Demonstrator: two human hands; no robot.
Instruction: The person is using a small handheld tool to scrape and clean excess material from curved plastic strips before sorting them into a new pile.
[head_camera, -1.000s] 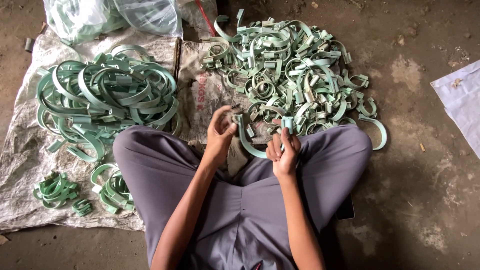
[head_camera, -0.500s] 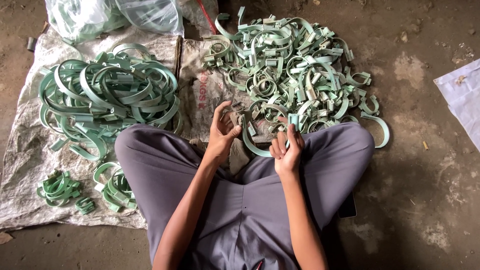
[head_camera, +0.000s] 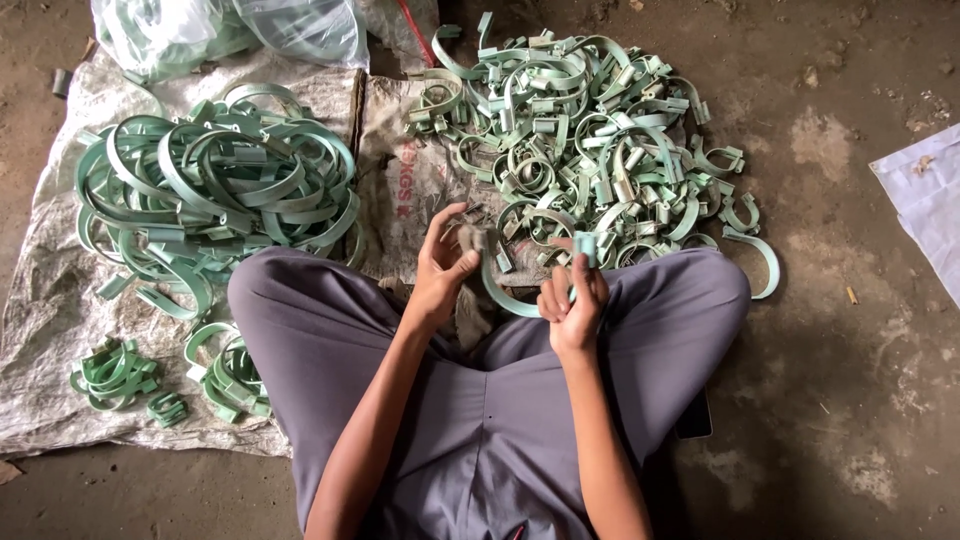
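Frame centre, above the lap: left hand (head_camera: 443, 268) and right hand (head_camera: 572, 298) each pinch one end of a curved pale-green clamp strap (head_camera: 500, 293), jumbled strap pile (head_camera: 590, 140) upper centre, stacked hoop pile (head_camera: 215, 190) on woven sack (head_camera: 50, 330) upper left.

both hands (head_camera: 445, 268) (head_camera: 572, 298) raised, fingers curled, close together

A worn woven sack (head_camera: 40, 330) lies spread on the dirt floor (head_camera: 850, 420), clear plastic bags (head_camera: 230, 30) bunched at its far edge, a white sheet (head_camera: 925, 205) off to the right, and grey trousers (head_camera: 500, 430) cover crossed legs.
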